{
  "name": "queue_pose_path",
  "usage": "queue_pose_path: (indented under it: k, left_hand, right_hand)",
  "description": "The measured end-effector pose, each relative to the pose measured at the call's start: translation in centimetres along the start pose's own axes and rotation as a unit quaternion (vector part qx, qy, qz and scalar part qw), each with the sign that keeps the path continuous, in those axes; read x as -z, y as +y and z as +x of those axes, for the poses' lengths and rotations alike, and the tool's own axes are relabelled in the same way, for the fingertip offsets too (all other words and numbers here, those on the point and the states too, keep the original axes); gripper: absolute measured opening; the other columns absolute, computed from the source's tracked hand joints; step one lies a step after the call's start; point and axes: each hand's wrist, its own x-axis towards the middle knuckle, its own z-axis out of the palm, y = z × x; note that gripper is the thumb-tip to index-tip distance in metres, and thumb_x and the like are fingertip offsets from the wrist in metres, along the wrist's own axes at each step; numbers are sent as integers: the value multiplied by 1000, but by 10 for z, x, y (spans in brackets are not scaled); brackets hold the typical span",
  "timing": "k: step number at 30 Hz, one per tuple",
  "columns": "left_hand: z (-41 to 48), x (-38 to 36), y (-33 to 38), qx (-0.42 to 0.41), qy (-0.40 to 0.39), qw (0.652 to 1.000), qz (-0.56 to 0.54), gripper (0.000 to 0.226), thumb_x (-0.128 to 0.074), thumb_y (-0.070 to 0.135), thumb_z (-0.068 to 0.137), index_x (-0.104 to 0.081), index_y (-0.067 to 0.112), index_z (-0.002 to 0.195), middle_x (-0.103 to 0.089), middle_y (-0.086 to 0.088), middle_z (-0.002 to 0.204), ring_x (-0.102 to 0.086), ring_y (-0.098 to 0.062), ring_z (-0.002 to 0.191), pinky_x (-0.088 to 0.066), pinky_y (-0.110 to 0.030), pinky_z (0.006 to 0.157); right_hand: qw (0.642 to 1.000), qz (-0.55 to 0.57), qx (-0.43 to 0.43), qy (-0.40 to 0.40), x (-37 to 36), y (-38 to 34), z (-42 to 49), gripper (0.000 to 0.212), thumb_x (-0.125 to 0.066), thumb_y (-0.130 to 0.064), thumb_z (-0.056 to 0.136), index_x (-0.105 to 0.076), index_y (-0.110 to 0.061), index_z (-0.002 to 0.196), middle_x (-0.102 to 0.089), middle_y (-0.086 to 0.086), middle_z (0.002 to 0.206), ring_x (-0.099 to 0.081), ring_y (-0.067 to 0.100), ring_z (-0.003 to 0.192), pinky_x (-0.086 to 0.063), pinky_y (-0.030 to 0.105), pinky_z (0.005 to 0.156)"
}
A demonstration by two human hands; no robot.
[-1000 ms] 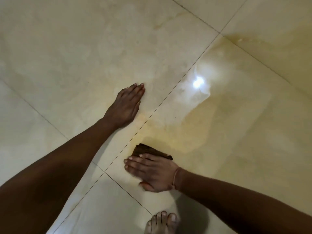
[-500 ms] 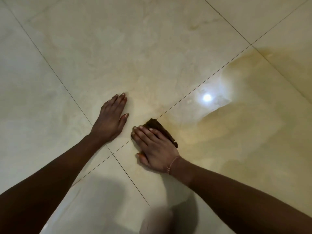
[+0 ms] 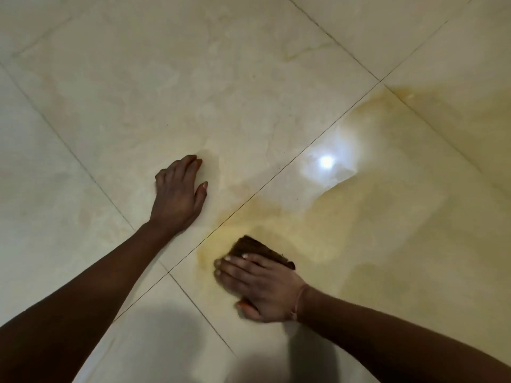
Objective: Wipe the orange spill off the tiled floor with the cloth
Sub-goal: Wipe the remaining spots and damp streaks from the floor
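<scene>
A thin orange film of spill (image 3: 367,228) spreads over the glossy cream tile at the right, with a darker streak near the tile joint. My right hand (image 3: 260,286) lies flat on a dark brown cloth (image 3: 250,246), pressing it to the floor at the spill's near-left edge; only the cloth's far edge shows past my fingers. On the neighbouring tile to the left, my left hand (image 3: 178,197) rests on the floor, fingers bent, holding nothing.
Large cream tiles (image 3: 166,92) with thin dark joints fill the view. A bright lamp reflection (image 3: 326,163) glares on the wet tile. A blurred dark shape sits at the bottom edge, below my right hand.
My right hand has slid the cloth back toward me and away from my left hand, leaving an orange streak near the joint. My left hand's fingers have curled.
</scene>
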Motion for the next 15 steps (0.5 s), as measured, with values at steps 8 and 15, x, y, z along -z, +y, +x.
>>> queue_pose_path:
  k: [8, 15]
  left_hand:
    - [74, -24, 53, -68, -15, 998, 10, 49, -37, 28, 99, -40, 8, 143, -37, -8, 152, -33, -28, 137, -27, -45, 108]
    - [75, -20, 50, -75, -31, 997, -17, 50, -31, 27, 99, -39, 8, 144, -36, -8, 153, -32, -28, 138, -27, -45, 109]
  right_hand:
    - [926, -15, -356, 124, 57, 125, 9, 70, -34, -47, 92, -25, -13, 152, -21, 6, 160, -16, 19, 147, -15, 41, 118]
    - [993, 30, -111, 32, 16, 7, -13, 67, -38, -47, 95, -26, -12, 151, -27, 8, 158, -19, 20, 146, -18, 36, 117]
